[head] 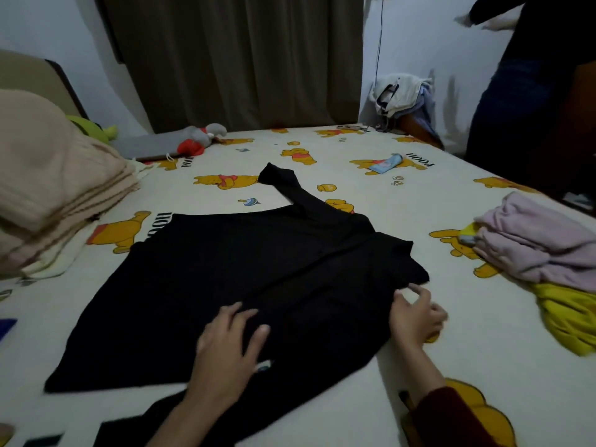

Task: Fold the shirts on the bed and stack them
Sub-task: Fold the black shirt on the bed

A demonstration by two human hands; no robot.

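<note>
Black shirt (245,279) lies spread flat, one sleeve angled outward.

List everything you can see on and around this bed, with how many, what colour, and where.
black shirt: 1, black, spread flat mid-bed, one sleeve angled away
bedsheet: 1, cream with yellow bear print, covers the bed
beige knit pile: 1, beige, left edge
pink garments: 1 pile, pale pink, right edge
yellow garment: 1, yellow, below the pink pile
plush toy: 1, grey and red, far side by the curtain
green plush: 1, green, far left
small tube: 1, light blue, far right of the sheet
curtain: 1, brown, back wall
clothes heap: 1, white and blue, far corner
second person: 1, dark clothes, right
left hand: flat on the shirt
right hand: pinching the shirt's near sleeve
</note>
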